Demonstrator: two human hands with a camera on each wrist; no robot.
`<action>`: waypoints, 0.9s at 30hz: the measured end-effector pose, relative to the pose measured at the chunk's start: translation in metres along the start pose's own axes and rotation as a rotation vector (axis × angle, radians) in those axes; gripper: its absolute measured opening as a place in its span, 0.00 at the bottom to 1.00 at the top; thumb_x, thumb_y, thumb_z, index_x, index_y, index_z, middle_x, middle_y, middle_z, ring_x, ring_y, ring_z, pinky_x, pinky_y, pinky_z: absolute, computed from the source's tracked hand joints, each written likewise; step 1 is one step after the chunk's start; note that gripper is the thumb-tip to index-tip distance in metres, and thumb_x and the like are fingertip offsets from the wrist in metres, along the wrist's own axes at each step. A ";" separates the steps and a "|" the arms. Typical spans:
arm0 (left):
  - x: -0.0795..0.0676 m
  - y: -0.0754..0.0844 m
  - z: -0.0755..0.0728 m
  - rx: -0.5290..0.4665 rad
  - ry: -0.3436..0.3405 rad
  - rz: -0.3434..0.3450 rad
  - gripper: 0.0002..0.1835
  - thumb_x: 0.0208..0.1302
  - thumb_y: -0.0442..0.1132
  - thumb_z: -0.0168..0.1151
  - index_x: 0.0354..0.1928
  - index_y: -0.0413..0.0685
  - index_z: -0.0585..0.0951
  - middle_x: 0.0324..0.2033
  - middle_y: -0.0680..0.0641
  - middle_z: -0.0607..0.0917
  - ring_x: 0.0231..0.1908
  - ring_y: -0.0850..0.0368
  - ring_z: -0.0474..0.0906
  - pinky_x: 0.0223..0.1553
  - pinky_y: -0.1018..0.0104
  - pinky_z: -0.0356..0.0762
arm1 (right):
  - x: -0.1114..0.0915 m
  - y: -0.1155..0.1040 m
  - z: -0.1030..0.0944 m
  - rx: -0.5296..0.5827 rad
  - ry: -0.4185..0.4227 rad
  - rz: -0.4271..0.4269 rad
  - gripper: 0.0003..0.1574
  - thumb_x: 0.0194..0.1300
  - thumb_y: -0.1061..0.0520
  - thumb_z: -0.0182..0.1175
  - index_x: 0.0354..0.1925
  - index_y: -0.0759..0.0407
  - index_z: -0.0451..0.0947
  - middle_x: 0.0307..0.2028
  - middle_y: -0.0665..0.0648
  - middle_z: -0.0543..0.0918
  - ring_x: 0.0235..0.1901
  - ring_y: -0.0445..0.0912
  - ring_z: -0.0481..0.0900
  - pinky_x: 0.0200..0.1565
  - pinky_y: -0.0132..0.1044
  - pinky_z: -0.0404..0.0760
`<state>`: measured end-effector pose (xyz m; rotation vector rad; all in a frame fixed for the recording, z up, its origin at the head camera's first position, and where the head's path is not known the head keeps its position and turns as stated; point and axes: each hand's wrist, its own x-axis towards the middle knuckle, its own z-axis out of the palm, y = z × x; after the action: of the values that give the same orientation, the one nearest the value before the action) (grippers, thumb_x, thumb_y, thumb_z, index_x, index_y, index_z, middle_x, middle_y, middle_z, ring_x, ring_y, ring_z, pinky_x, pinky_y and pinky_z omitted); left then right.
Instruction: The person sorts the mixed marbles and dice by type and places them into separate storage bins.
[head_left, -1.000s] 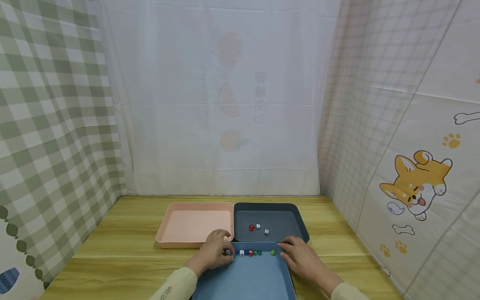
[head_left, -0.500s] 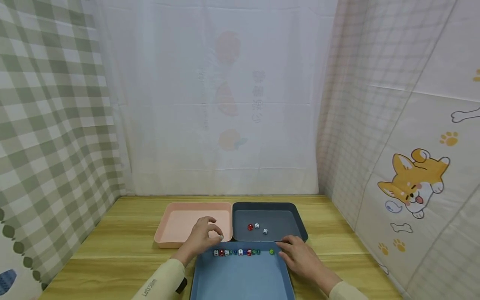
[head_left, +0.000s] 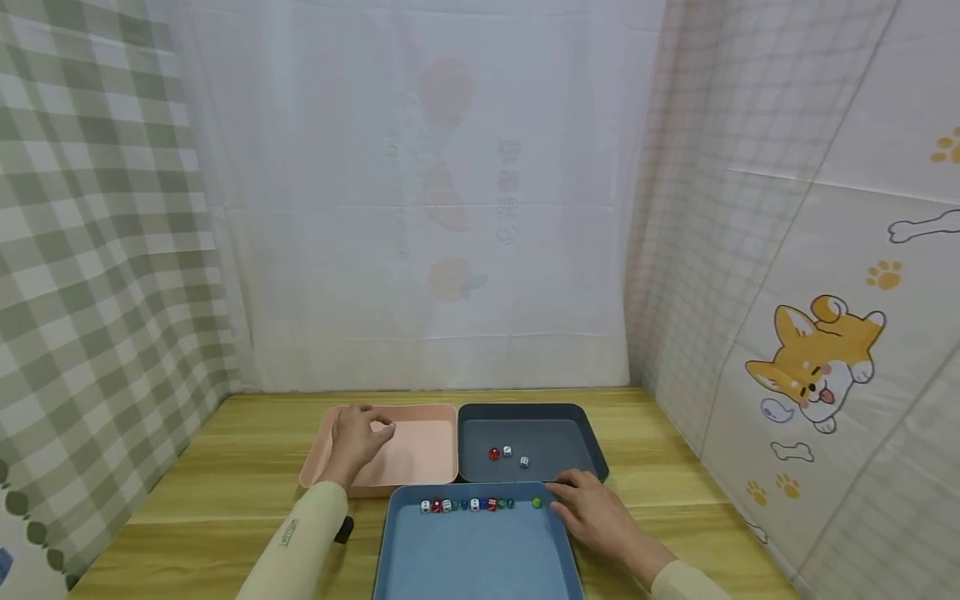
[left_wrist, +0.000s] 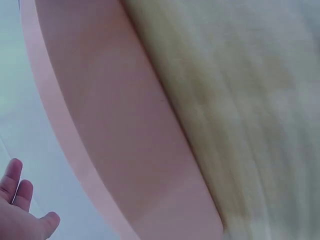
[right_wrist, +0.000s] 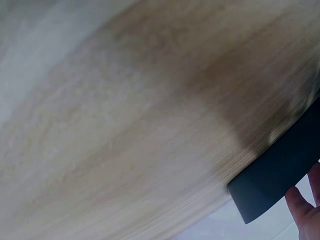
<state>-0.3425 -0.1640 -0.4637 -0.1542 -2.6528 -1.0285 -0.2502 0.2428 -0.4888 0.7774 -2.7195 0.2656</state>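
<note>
My left hand (head_left: pixel 356 440) is over the pink tray (head_left: pixel 321 482), thumb and index fingertip brought together around a small die that is mostly hidden. The left wrist view shows only part of this hand (left_wrist: pixel 25 210), beside the tray's wall. A row of small dice (head_left: pixel 475 505) in red, white, blue and green lies along the far side of the blue tray (head_left: pixel 480 554). Apart from them, to the right, is a green die (head_left: pixel 536 502). My right hand (head_left: pixel 596 515) rests at that tray's far right corner, its fingers extended and holding nothing.
Behind the blue tray stands a dark grey tray (head_left: pixel 555 433) holding a red die (head_left: pixel 494 454) and two white dice (head_left: pixel 507 451). All three trays sit close together on a wood-grain table (head_left: pixel 187 517). Curtains enclose the back and sides.
My left hand has lifted a die from the left part of the row and carried it left and away from me, over the pink tray. The right hand has stayed at the corner.
</note>
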 end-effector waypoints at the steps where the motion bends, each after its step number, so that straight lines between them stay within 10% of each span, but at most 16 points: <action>1: 0.002 -0.001 0.000 0.000 -0.001 -0.009 0.07 0.64 0.42 0.66 0.38 0.47 0.87 0.60 0.32 0.72 0.63 0.30 0.61 0.63 0.34 0.54 | 0.000 -0.001 0.000 0.001 0.000 0.000 0.18 0.69 0.52 0.62 0.54 0.55 0.84 0.48 0.54 0.79 0.46 0.49 0.77 0.45 0.49 0.80; 13: 0.006 -0.012 0.010 0.000 0.026 -0.121 0.07 0.65 0.40 0.64 0.37 0.45 0.85 0.57 0.33 0.74 0.61 0.31 0.61 0.61 0.33 0.53 | 0.001 0.000 0.001 0.001 -0.018 0.012 0.18 0.69 0.52 0.62 0.55 0.54 0.84 0.48 0.54 0.79 0.46 0.49 0.77 0.46 0.49 0.80; 27: 0.006 -0.012 0.011 0.007 0.028 -0.088 0.14 0.70 0.39 0.61 0.52 0.40 0.84 0.56 0.32 0.75 0.61 0.31 0.64 0.62 0.35 0.55 | 0.001 0.000 0.001 -0.004 -0.020 0.016 0.18 0.69 0.51 0.62 0.55 0.53 0.84 0.49 0.54 0.80 0.47 0.49 0.77 0.46 0.49 0.80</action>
<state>-0.3534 -0.1660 -0.4770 -0.0217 -2.6581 -1.0403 -0.2508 0.2421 -0.4893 0.7621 -2.7451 0.2570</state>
